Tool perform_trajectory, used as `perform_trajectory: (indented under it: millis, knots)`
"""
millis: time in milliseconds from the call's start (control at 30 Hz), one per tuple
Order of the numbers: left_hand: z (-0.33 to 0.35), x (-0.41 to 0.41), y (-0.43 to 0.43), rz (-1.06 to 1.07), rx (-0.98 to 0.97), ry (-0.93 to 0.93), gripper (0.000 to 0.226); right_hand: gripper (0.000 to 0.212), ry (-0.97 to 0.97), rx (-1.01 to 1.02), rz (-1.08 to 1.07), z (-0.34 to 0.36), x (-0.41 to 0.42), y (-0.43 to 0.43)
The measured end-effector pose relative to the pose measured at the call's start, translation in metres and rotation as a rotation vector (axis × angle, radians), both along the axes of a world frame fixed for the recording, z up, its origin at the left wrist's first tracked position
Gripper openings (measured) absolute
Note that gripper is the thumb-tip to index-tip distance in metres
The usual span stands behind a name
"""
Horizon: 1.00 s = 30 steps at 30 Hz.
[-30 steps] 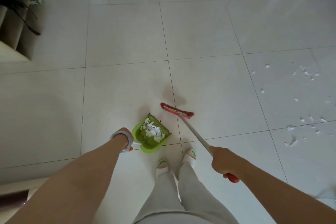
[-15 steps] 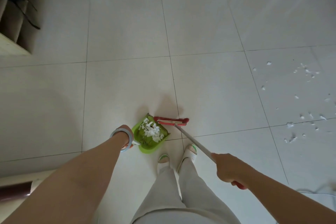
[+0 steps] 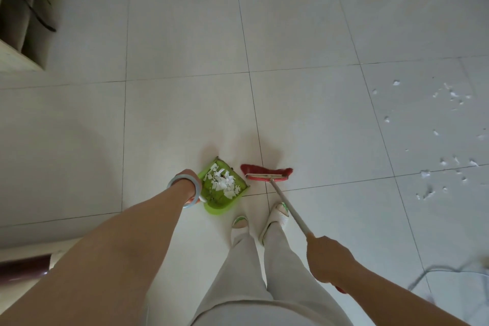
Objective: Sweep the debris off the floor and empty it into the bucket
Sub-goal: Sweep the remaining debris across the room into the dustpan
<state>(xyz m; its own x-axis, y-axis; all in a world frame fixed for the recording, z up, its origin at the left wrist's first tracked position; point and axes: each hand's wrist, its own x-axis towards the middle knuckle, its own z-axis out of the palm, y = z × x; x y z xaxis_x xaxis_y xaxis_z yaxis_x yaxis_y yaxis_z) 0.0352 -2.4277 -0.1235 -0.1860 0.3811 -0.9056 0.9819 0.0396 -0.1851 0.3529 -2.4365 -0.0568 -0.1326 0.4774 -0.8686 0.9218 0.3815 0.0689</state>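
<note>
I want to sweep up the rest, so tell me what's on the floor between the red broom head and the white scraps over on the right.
Nothing. In the head view, bare tile separates the broom head from the scattered scraps.

lime green dustpan (image 3: 221,202) full of white scraps (image 3: 222,183), red broom head (image 3: 266,174), pale cream tiles (image 3: 185,119) with thin dark grout lines

Tiled floor (image 3: 304,34) with scattered paper scraps (image 3: 449,161)
</note>
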Motion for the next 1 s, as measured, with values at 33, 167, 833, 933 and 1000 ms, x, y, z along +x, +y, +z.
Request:
perform_trajectory:
  millis: [33,167,833,933,1000]
  knots:
    - [0.000,0.000,0.000,-0.008,0.003,-0.003,0.038,0.058,0.004,-0.005,0.013,0.001,0.000,0.001]
    - [-0.003,-0.003,-0.001,-0.012,-0.011,0.007,0.042,0.065,0.010,0.043,0.075,0.010,0.005,0.007]
    - [-0.006,-0.005,-0.007,0.042,0.027,0.020,0.036,0.064,0.050,0.038,0.050,0.011,-0.003,0.026]
    - [-0.008,-0.004,-0.011,0.132,0.073,0.038,0.044,0.064,0.042,0.035,0.021,-0.004,-0.022,0.029]
    - [-0.007,-0.003,-0.013,0.199,0.082,0.051,0.046,0.066,0.029,0.017,0.040,-0.008,-0.031,0.027]
